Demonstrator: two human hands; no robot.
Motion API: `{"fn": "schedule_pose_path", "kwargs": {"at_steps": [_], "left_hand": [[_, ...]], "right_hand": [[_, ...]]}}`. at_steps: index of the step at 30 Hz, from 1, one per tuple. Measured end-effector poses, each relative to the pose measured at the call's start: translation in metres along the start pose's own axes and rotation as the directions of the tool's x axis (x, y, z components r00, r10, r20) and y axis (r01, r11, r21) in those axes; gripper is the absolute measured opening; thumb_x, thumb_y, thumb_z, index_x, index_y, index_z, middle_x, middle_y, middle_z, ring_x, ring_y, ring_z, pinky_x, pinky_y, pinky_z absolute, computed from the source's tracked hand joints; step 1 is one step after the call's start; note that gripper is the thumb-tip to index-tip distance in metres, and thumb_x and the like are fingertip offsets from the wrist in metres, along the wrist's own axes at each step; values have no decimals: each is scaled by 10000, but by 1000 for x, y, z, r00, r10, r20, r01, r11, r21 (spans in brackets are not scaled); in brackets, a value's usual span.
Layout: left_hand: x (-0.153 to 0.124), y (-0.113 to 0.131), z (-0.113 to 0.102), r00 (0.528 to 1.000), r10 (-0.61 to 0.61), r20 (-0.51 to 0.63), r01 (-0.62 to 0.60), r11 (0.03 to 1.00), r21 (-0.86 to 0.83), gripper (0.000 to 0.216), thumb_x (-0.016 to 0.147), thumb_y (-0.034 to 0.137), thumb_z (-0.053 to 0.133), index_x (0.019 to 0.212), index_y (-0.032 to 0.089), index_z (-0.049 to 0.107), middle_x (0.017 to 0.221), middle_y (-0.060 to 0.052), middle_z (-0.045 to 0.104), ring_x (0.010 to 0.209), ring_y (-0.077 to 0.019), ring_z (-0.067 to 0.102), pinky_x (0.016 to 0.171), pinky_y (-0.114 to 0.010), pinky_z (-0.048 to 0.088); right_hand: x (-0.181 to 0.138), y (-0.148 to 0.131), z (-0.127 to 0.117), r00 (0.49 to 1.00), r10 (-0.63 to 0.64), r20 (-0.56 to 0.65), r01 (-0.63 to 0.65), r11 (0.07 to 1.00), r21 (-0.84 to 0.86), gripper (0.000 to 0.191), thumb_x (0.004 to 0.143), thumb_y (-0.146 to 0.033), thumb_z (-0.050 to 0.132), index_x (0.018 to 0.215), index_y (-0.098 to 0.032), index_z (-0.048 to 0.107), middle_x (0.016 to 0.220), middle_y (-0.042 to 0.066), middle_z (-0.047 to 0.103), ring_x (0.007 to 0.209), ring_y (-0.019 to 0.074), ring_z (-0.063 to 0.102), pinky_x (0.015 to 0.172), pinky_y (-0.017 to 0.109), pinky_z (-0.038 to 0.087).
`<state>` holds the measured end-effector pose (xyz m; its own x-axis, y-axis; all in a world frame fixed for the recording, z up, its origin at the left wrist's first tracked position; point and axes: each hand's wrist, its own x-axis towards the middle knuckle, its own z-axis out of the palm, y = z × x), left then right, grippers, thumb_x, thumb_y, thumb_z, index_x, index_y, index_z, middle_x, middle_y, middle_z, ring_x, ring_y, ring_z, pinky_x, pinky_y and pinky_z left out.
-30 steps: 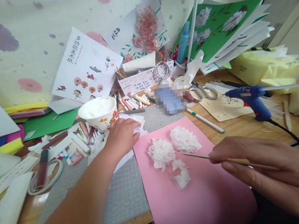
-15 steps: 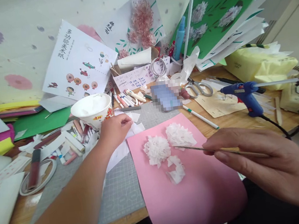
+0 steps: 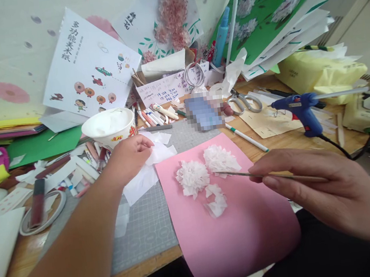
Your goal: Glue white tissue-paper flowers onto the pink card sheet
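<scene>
- Fingers (image 3: pixel 272 162) of the right hand (image 3: pixel 326 193) pinch one stick (image 3: pixel 239 174) between thumb and forefinger.
- Fingers of the left hand (image 3: pixel 128 156) are bent and close together over the white paper (image 3: pixel 142 186); whether they grip it, I cannot tell.
- One stick is over one pink sheet (image 3: pixel 240 235). Its long axis runs sideways, almost level, and its thin tip points to the left, at the lower edge of the right flower (image 3: pixel 222 157). Whether the tip touches, I cannot tell.
- Two full white flowers lie on the sheet, side by side: the right flower and the left flower (image 3: pixel 192 177).
- One curved piece (image 3: pixel 217 201) of white paper lies just below them, with its gap towards the left.
- One bowl (image 3: pixel 108 129) stands just beyond the left hand.
- One glue gun (image 3: pixel 297 103), with its nozzle to the left, and one pair of scissors (image 3: pixel 246 102) are on the table's right side.
</scene>
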<state>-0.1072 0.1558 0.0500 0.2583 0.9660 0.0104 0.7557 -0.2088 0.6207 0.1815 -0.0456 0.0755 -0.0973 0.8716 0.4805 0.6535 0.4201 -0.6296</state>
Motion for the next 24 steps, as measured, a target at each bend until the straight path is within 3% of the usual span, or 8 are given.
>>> {"fn": "schedule_pose_path", "kwargs": {"at_steps": [3,7,12,15,18,20,21,24], "left_hand": [[1,-5,-2,998,-12,57,12,1000,-10,259,774,337,629,1005,223,658,738,22,658,581,-158,567,564,-282,413],[1,-7,-7,993,4,118,-4,1000,-6,302,724,365,590,1000,261,653,754,9,692,633,-203,618,577,-301,438],[4,-9,-10,989,57,133,-61,998,25,270,701,402,617,915,248,677,929,-42,749,942,-281,718,803,-377,554],[4,-8,-8,989,72,129,-80,995,60,265,705,361,595,913,254,718,946,-52,773,966,-299,733,884,-416,566],[0,-4,-6,993,107,56,-112,989,97,340,735,326,572,1021,269,748,1239,-49,776,927,-259,733,940,-418,566],[-2,-2,-7,991,133,-9,-130,984,121,359,754,305,569,1063,279,750,1495,-21,664,952,-234,733,993,-411,555],[-2,-2,-7,990,135,-33,-130,982,134,351,762,304,571,1061,279,752,1523,-19,645,957,-236,736,998,-416,554],[-1,-6,-11,992,110,-63,-97,980,175,283,789,340,581,993,269,763,1240,-67,786,949,-298,749,928,-450,569]], "right_hand": [[-1,2,0,1000,9,2,-9,1000,-10,127,924,-168,671,916,-252,766,816,-16,826,690,120,788,621,127,607],[-2,3,-1,1000,13,1,-13,1000,-23,115,942,-206,681,933,-266,778,845,-21,837,720,128,802,646,129,621],[-5,6,-2,1000,16,5,-16,999,-28,110,951,-223,679,931,-268,778,859,-18,844,739,136,811,649,132,625],[-8,7,-2,1000,8,3,-8,1000,-22,101,943,-220,687,938,-272,773,861,-24,842,737,130,808,656,129,621],[-8,7,-2,1000,3,-2,-3,1000,-21,105,944,-213,682,939,-275,767,848,-26,835,712,126,798,647,134,615],[-7,8,-1,1000,6,7,-6,1000,-25,113,947,-202,674,939,-271,763,844,-23,831,708,124,795,638,135,610],[-6,8,-1,1000,5,14,-5,1000,-27,113,949,-199,671,938,-268,761,839,-21,829,706,124,794,632,134,607],[-4,7,-2,999,-10,38,11,1000,-30,115,954,-197,661,930,-260,754,816,-18,819,701,121,790,618,130,600]]}}
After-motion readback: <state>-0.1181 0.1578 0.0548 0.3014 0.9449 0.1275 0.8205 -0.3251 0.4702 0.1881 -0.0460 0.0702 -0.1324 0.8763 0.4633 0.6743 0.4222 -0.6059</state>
